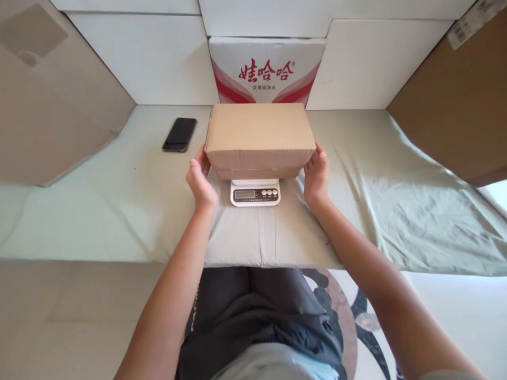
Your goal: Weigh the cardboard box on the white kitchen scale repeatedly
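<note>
A closed brown cardboard box (259, 126) sits over a white digital kitchen scale (255, 194), covering its platform; whether its full weight rests there I cannot tell. The scale's display and buttons face me, and I can read no figure on the display. Against the box's left side lies my left hand (202, 179), its fingertips partly hidden by the box and its thumb turned up. On the opposite side, my right hand (317, 173) presses its fingers to the lower right edge. Between them the two hands grip the box.
To the left lies a black smartphone (180, 134) on the pale green cloth (99, 211). A white and red printed carton (267, 68) stands behind the box, among white panels. Large cardboard pieces flank the table: a left one (51, 100) and a right one (455, 100).
</note>
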Demonstrator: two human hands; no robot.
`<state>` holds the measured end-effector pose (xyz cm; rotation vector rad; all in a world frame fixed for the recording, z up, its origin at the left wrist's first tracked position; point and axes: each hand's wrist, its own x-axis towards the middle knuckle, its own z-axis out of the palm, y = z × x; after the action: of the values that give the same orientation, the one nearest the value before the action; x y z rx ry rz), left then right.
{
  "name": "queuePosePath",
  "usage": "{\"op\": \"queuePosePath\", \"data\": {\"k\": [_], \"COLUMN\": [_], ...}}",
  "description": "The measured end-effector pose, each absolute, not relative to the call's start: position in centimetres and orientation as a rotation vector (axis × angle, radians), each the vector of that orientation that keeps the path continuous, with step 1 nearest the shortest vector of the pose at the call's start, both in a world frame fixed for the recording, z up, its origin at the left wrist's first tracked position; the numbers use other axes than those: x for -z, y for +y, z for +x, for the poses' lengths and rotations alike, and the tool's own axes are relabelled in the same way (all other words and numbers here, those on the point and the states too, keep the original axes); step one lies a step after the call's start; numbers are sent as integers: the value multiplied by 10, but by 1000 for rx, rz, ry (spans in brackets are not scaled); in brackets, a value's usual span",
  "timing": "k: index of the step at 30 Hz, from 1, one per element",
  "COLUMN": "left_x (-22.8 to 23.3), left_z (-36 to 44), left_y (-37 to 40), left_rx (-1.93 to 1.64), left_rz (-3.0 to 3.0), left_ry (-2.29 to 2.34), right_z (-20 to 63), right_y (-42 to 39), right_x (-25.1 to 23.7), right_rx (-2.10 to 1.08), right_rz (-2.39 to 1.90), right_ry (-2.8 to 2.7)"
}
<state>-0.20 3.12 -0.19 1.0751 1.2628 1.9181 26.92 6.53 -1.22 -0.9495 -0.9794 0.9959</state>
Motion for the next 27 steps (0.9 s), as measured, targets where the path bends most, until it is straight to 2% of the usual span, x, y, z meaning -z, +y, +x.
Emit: {"op": "queuePosePath", "data": {"k": [27], "left_x": [10], "left_z": [-1], "left_y": [33], "left_rx": [-2015], "left_rz": [1113], "left_ry": [1085], "right_z": [264], "right_y": [58], "right_x": [3], "right_rx": [-967], "right_rz": [-899], "right_ry": [-980]}}
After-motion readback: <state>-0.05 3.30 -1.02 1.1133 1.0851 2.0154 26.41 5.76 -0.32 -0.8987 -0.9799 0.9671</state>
